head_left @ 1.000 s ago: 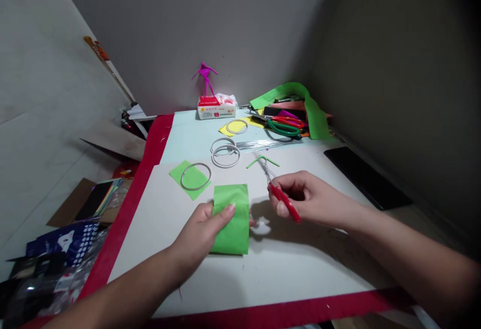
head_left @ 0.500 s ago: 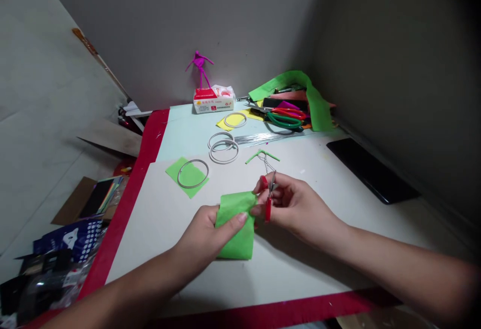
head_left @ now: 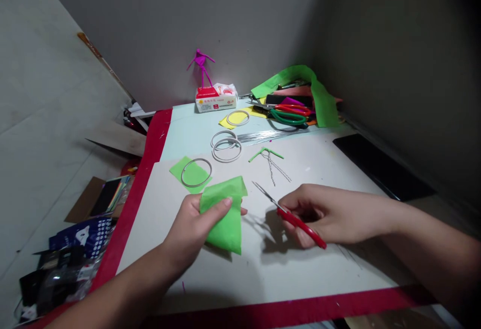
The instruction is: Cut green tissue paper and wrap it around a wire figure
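Left hand (head_left: pixel 188 221) pinches the green paper (head_left: pixel 223 218) flat, looks like for steadiness; right hand (head_left: pixel 319 213) grips red scissors (head_left: pixel 300 226) nearby.

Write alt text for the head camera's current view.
A left hand holds folded green paper and a right hand holds red-handled scissors above a white work surface. Beyond lie a green-topped wire piece, several rings and a purple figure on a tissue pack.

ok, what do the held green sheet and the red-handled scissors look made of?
Green sheet: matte, crepe-like paper or maybe thin cloth, judging by its soft folds.
Red-handled scissors: blades metal, likely steel, by the grey sheen; handles probably smooth plastic, evenly red.
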A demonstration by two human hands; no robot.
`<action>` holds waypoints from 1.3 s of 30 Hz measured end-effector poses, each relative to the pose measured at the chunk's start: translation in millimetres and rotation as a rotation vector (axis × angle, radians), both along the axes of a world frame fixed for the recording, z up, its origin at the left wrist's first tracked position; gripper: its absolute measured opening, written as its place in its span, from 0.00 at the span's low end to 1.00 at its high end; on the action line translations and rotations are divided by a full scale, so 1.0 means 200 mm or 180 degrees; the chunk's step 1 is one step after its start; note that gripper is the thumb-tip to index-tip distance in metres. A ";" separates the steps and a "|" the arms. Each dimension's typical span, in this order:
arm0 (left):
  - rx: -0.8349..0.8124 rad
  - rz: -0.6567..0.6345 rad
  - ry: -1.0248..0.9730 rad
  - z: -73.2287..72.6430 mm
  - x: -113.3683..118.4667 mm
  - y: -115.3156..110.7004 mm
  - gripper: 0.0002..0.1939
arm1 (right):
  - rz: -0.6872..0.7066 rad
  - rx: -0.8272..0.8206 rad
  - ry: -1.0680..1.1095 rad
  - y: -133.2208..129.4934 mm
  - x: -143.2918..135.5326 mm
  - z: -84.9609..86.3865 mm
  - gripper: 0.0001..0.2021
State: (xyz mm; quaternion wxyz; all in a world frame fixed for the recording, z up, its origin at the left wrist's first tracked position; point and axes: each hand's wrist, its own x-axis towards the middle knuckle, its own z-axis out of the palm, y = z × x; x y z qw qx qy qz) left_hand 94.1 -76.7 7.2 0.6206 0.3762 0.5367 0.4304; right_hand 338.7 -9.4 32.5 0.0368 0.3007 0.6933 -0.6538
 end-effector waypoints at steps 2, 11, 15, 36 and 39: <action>0.0011 0.0035 -0.0042 0.01 -0.02 0.01 0.11 | 0.0170 0.0004 -0.0101 0.00 0.01 0.00 0.16; -0.0098 -0.0281 -0.0024 0.01 -0.02 0.01 0.13 | 0.0284 0.0149 -0.0331 -0.04 -0.02 -0.04 0.13; -0.0232 -0.0490 -0.0152 0.02 -0.01 -0.01 0.12 | 0.0327 0.0033 -0.0264 -0.03 -0.03 -0.05 0.14; -0.0303 -0.0508 -0.0190 0.03 0.01 -0.03 0.09 | 0.0425 -0.0607 -0.0095 -0.04 -0.03 -0.06 0.16; -0.0340 -0.0518 -0.0175 0.04 0.01 -0.03 0.10 | 0.0433 -0.0544 -0.0050 -0.04 -0.03 -0.06 0.16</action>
